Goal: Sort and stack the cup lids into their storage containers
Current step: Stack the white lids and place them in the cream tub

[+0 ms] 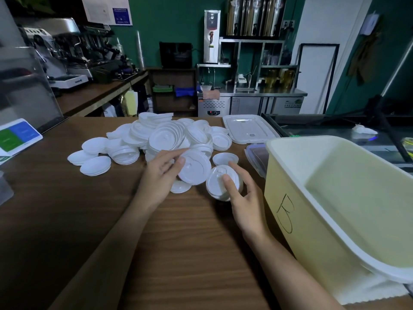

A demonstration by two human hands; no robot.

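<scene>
Now left hand [163, 175] pinches one lid's [194, 170] rim, right hand [244, 195] grips lids [218, 184] beside bin [297, 220].

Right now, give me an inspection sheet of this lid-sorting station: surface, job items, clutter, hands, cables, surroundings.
Surface: wooden counter, dark wood-grain top.
Job's things: loose pile of white lids at the far middle; open yellow bin at right, no lids seen inside; clear bin cover lying flat behind it.
Clutter: blue-green card at far left; clip-lock box beside the bin.
Grippers: left hand pinches a large lid; right hand holds a lid stack, thumb on top.
Cables: nothing seen.
Surroundings: espresso machine on the left bench; steel urns on the back shelf.
</scene>
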